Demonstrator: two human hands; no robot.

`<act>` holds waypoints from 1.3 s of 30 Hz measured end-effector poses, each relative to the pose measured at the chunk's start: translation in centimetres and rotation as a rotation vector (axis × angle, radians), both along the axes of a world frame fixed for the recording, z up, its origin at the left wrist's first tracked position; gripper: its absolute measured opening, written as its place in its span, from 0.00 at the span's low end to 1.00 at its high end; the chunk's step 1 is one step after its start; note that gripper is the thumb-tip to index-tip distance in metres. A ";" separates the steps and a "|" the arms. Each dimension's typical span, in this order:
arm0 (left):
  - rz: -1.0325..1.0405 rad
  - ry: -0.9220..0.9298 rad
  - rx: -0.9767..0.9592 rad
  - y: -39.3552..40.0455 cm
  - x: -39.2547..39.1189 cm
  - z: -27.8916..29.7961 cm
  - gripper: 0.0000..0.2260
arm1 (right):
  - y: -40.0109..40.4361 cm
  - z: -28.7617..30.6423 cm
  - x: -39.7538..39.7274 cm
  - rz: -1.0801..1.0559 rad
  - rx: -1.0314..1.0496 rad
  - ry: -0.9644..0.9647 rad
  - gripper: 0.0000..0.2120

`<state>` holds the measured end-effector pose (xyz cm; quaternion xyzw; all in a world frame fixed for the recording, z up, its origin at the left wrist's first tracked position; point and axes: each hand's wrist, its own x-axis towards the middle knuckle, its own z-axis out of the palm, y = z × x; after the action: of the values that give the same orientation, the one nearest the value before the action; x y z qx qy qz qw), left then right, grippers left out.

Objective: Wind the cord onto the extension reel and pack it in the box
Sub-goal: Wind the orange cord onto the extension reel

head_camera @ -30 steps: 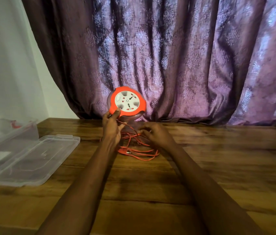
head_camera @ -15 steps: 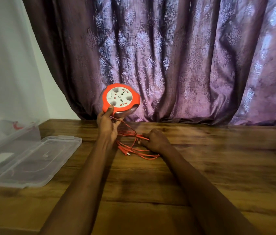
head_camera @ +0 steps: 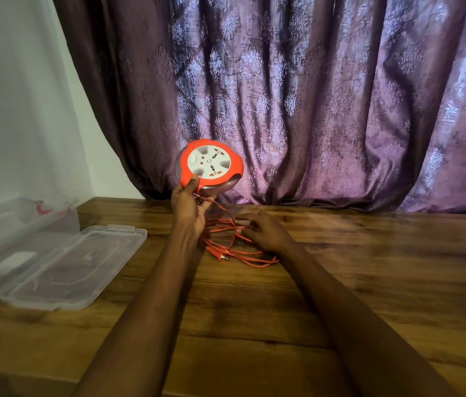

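Extension reel (head_camera: 210,164) held up off the worktop (head_camera: 340,282), centre of frame, socket face turned toward camera. Gripped at lower left rim by left hand (head_camera: 190,207): thumb on orange face, fingers curled behind and under. Cord (head_camera: 234,247) running down from under reel past left palm into a loose orange tangle on worktop just below centre; plug (head_camera: 223,257) at near edge of tangle. None of the visible cord wound yet.

Right hand (head_camera: 266,230) low over right side of tangle, fingers curled down onto strands. Appears to pinch cord, but blurred; contact not confirmed.

Box (head_camera: 23,224), clear plastic, at left edge of frame, open, with lid (head_camera: 83,267) lying flat alongside toward centre. Well apart from reel. Small white item inside box, not identifiable.

Step judged: start of winding. Packing not begun.

Risks from here:
- Loops overlapping in pile; pulling one strand likely to tighten a knot. Cause: cord not laid out straight first.
- Plug dragged across worktop or whipped up if feed goes too fast.
- Reel held at one rim point only; may twist or slip once winding load comes on.
- Uneven layering leaving reel too bulky for box; fit not judgeable here.
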<state>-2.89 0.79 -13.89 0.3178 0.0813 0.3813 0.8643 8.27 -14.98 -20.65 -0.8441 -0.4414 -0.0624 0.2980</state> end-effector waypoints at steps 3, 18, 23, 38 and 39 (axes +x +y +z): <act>0.007 0.009 0.011 0.1 0.0 0.0 0.20 | 1.0 0.0 -0.3 0.050 0.076 -0.053 0.12; 0.069 0.142 0.123 0.0 0.3 -0.9 0.20 | -1.7 2.6 0.4 0.089 0.541 0.529 0.19; 0.081 0.160 0.111 0.3 0.4 -1.1 0.20 | -4.2 3.1 1.0 -0.122 0.212 -0.016 0.16; -0.050 0.200 0.292 -0.9 0.7 -1.8 0.21 | -5.3 4.4 0.7 -0.045 0.391 -0.299 0.16; -0.053 0.195 0.307 -1.1 0.8 -1.7 0.21 | -4.9 4.7 0.3 -0.025 0.351 -0.408 0.18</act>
<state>-2.10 -0.34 -15.62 0.4837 0.0969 0.3336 0.8034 8.59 -19.87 -15.95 -0.7549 -0.4644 -0.3105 0.3437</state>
